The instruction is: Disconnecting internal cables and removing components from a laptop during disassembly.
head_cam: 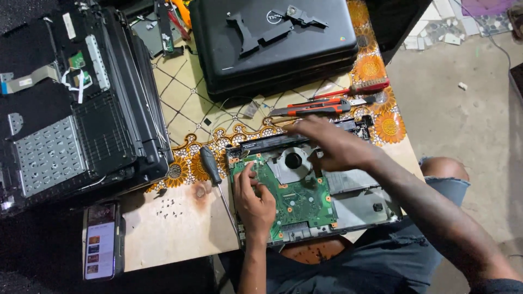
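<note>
Left grip (255, 202) presses flat on the green circuit board (297, 198) near the counter's (174, 228) front edge; right grip (327, 142), blurred, unclear.

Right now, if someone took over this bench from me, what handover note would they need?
Left hand: open, fingers pressing on the green circuit board in the opened laptop base.
Right hand: blurred, over the base's far edge near the fan; grip unclear.
Screwdriver lies left of the board; loose screws on the table.
Done: cover off, board exposed.
Left: board not yet lifted out.
</note>
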